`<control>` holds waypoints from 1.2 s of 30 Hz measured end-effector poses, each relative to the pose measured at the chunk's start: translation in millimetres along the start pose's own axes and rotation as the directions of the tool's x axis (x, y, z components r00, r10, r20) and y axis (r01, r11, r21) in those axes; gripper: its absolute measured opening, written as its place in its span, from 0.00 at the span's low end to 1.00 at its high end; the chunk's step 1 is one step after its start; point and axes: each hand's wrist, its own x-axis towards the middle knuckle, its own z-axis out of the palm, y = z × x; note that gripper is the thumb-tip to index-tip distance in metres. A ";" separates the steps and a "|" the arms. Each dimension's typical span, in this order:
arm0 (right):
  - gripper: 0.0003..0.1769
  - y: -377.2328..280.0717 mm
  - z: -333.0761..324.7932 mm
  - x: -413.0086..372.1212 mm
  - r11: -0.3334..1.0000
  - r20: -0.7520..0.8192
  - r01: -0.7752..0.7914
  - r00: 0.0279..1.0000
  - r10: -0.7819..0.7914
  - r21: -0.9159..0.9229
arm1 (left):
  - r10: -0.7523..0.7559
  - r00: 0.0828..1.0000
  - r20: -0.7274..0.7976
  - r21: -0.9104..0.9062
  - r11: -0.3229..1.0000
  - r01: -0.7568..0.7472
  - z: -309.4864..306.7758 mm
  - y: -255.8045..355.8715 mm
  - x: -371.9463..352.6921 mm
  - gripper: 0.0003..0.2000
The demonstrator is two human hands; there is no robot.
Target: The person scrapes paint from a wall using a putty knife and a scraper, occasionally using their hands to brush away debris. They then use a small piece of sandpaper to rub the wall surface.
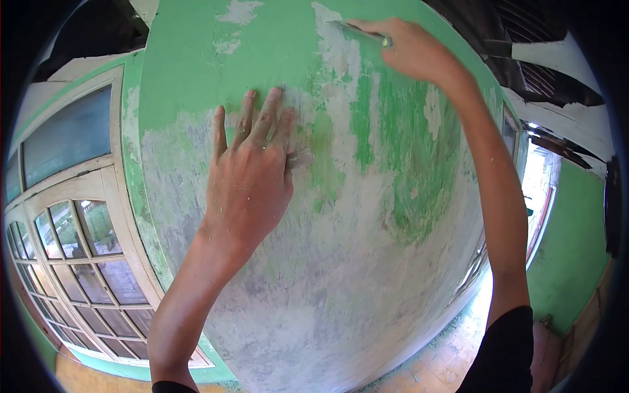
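My right hand is closed round the handle of a scraper, its thin blade against the peeling green paint high on the wall. A ring with a yellowish stone is on a finger of this hand. Lower and to the left, my left hand lies on the wall with fingers spread upward and pale flecks on its skin. From under its thumb side juts a flat greyish blade, pinned between hand and wall; its other end is hidden. Grey and whitish patches show where paint is gone.
A white-framed glass-paned door stands at the left with a window above it. To the right are a bright doorway and another green wall. Tiled floor shows below, damaged ceiling overhead.
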 end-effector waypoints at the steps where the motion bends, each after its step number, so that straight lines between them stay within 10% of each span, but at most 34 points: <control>1: 0.40 -7.1 -0.2 -2.5 0.993 -0.006 -0.115 0.993 0.115 0.026 | -0.004 1.000 -0.003 0.000 1.000 0.004 0.4 1.5 0.6 0.26; 5: 0.39 15.8 32.8 3.7 0.986 -0.335 0.122 0.930 -0.154 -0.114 | -0.003 1.000 0.008 -0.001 1.000 0.003 -2.4 -0.6 1.1 0.27; 10: 0.38 -11.2 0.0 22.5 0.988 -0.034 -0.153 0.988 0.152 -0.025 | 0.022 0.999 -0.031 -0.048 0.999 -0.023 0.3 -3.5 -3.8 0.29; 26: 0.39 -14.9 -2.4 21.1 0.961 0.031 -0.268 0.962 0.270 -0.066 | 0.014 1.000 0.022 -0.031 0.999 -0.013 -5.9 3.8 -5.5 0.27; 32: 0.38 -30.7 -3.3 39.6 0.963 -0.189 -0.266 0.949 0.254 -0.044 | -0.002 0.997 0.077 -0.028 1.000 0.005 -0.4 16.9 -1.7 0.26; 34: 0.17 -47.0 -19.1 42.2 0.938 -0.070 -0.346 0.936 0.346 0.014 | -0.025 0.998 0.053 -0.024 0.999 0.026 1.1 16.2 -1.4 0.26; 36: 0.24 -45.7 -1.6 19.3 0.945 -0.093 -0.327 0.940 0.328 0.029 | 0.022 1.000 0.022 -0.060 0.998 -0.020 3.9 17.2 -12.2 0.25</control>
